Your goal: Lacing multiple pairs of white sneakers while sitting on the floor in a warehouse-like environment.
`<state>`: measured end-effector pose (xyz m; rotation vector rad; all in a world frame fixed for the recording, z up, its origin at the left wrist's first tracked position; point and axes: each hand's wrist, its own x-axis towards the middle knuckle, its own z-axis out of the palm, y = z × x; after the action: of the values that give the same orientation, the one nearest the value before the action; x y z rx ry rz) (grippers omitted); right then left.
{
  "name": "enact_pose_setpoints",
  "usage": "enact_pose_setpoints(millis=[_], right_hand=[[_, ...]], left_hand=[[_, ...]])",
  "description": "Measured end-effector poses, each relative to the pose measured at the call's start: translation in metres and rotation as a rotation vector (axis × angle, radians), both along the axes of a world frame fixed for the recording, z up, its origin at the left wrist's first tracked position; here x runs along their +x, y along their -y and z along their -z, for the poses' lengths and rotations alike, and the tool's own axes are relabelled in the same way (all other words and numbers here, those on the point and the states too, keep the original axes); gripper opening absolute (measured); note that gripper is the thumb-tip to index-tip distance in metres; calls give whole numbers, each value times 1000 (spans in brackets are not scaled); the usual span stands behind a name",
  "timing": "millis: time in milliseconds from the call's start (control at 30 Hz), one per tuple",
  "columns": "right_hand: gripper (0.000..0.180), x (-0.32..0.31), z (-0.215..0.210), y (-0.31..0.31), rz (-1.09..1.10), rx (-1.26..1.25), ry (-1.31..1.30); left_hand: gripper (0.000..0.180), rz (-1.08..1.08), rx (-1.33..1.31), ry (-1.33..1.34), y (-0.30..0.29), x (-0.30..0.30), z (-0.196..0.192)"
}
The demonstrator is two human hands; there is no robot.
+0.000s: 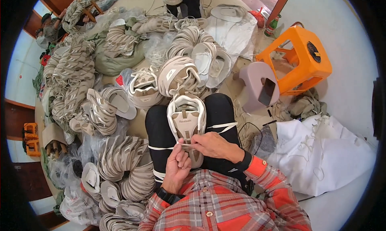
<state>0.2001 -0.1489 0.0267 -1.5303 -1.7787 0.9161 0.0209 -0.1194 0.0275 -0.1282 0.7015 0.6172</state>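
Note:
A beige and white sneaker upper [185, 121] lies between my thighs, with its padded collar away from me and its toe toward my body. Over its lower tongue, a pale shoelace [186, 144] runs between my two hands. My left hand [178, 163] pinches the lace at the shoe's left side, fingers curled. From the right, my right hand [215, 145] grips the lace with thumb and fingertips close to the eyelets. Beyond my knees, a sneaker upper with white laces [143, 89] sits beside another beige upper [179, 77].
Nested shoe uppers [120, 166] curve in stacks at my left, and more piles [72, 74] lie farther off. On my right stand a mauve stool [247, 80] holding a phone [266, 92], an orange stool [317, 70] and a white sack [321, 154]. Another person [52, 28] is at the far left.

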Motion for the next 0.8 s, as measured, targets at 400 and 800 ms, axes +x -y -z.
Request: enact_pose_setpoints(millis=[400, 800], right_hand=[[13, 4, -6, 5, -24, -9, 147], [12, 5, -9, -7, -64, 19, 262]], left_hand=[[23, 85, 176, -213, -4, -3, -5], [24, 70, 165, -38, -3, -8, 1]])
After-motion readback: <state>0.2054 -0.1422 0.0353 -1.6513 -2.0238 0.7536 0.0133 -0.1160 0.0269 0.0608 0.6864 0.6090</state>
